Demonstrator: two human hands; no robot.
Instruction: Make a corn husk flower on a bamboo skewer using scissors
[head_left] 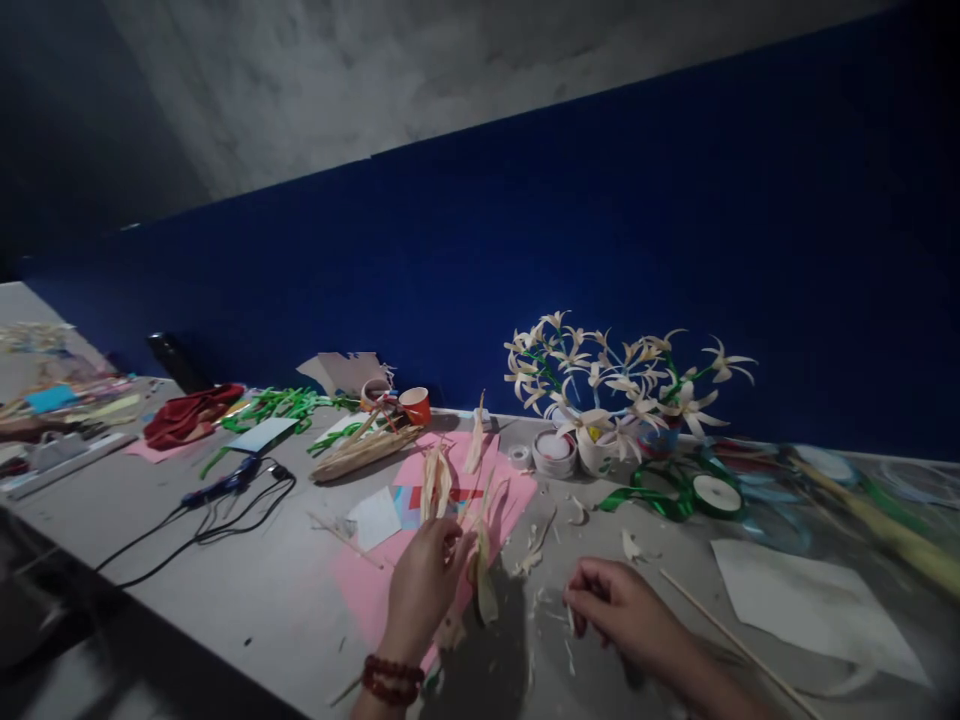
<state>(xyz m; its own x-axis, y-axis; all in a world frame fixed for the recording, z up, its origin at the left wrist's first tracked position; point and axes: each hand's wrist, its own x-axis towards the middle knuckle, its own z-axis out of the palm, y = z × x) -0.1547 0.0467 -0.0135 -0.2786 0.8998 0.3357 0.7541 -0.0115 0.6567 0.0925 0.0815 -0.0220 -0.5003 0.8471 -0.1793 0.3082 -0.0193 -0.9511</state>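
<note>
My left hand [426, 585], with a red bead bracelet at the wrist, is closed around a bunch of pale dried leaf strips [457, 490] that stand up from the fingers over a pink sheet [510, 490]. My right hand [619, 605] rests on the grey table [247, 590] to the right, fingers curled in a pinch on something small that I cannot make out. Loose pale scraps [536, 555] lie between the two hands. A thin wooden stick [720, 625] lies just right of my right hand.
A bouquet of pale handmade flowers [615, 375] stands at the back by the blue wall. Green ribbon rolls [690, 495], tape rolls [555, 452], a white sheet [810, 600], a glue gun with black cable [225, 490], a red cup [416, 405] and red cloth [187, 415] lie around.
</note>
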